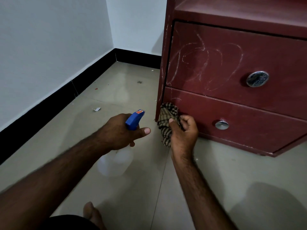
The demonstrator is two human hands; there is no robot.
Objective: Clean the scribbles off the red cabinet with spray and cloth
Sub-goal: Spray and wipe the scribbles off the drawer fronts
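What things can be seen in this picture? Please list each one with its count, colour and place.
cabinet: one, red, on the right, standing on the floor
upper drawer: one, red, under the open shelf
lower drawer: one, red, at the cabinet's bottom
scribbles: many, whitish, mostly on the upper drawer
knobs: two, silver, one on each drawer
cloth: one, beige and black checked, at the lower drawer's left end
spray bottle: one, blue head and clear body, centre
floor: one, beige tiles
wall: white, left and behind
skirting: black, along the wall's foot
paper scrap: one, white, on the floor
foot: one, bare, bottom edge
left hand: grips the spray bottle
right hand: holds the cloth
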